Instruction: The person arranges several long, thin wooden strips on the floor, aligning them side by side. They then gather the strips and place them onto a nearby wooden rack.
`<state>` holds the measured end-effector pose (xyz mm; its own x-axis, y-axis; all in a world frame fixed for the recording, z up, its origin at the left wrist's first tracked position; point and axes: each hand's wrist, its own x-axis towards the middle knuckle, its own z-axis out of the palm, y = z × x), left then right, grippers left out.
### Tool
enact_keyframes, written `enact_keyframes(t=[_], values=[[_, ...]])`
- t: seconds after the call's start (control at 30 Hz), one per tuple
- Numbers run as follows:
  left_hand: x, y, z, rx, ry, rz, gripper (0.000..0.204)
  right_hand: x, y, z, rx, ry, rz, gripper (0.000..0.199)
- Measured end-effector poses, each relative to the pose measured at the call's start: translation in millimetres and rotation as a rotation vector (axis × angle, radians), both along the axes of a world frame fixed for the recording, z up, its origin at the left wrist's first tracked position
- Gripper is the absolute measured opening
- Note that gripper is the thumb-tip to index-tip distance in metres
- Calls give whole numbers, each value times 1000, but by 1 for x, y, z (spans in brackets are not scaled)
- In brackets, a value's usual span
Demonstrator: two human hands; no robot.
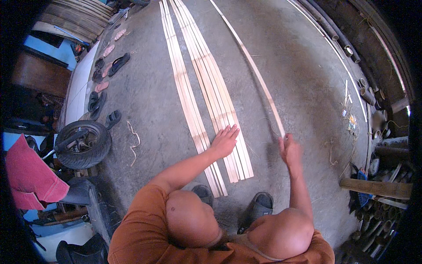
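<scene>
Long pale bamboo strips lie side by side on the concrete floor in two groups, a wider group (pixel 206 75) and a narrower group (pixel 186 92) to its left. My left hand (pixel 226 141) rests flat on the near part of the wider group, fingers spread. Off to the right, my right hand (pixel 290 151) is closed round the near end of a single bamboo strip (pixel 257 75). That strip runs away from me in a slight curve, apart from the others, and its far end leaves the top of the view.
A motorcycle wheel (pixel 83 144) and several sandals (pixel 118 64) line the left side. Bamboo poles (pixel 376 188) and cut tubes lie along the right wall. A curled shaving (pixel 133 140) is on the concrete floor (pixel 145 75). My sandalled feet (pixel 260 209) are close by.
</scene>
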<state>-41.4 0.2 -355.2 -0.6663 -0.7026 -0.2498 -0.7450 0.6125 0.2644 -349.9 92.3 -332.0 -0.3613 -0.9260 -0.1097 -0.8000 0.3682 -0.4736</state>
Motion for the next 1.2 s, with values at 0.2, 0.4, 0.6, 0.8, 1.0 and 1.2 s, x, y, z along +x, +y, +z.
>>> enact_keyframes(t=[0.2, 0.4, 0.6, 0.8, 1.0, 1.2], values=[[-7, 2, 5, 39, -18, 10, 58, 79, 39, -21, -66, -376, 0, 24], [-3, 2, 2, 54, -19, 33, 61, 98, 29, -9, 11, -548, -11, 26], [-6, 3, 3, 53, -34, 29, 62, 96, 17, -4, 78, -594, 17, 38], [-6, 4, 2, 54, -21, 31, 61, 106, 7, -7, 75, -616, 39, 41], [0, -1, 0, 74, 15, 8, 63, 127, 10, 29, -142, -574, 105, 43], [34, -13, -8, 36, 204, 97, 68, 176, 38, 12, -12, -701, 148, 44]])
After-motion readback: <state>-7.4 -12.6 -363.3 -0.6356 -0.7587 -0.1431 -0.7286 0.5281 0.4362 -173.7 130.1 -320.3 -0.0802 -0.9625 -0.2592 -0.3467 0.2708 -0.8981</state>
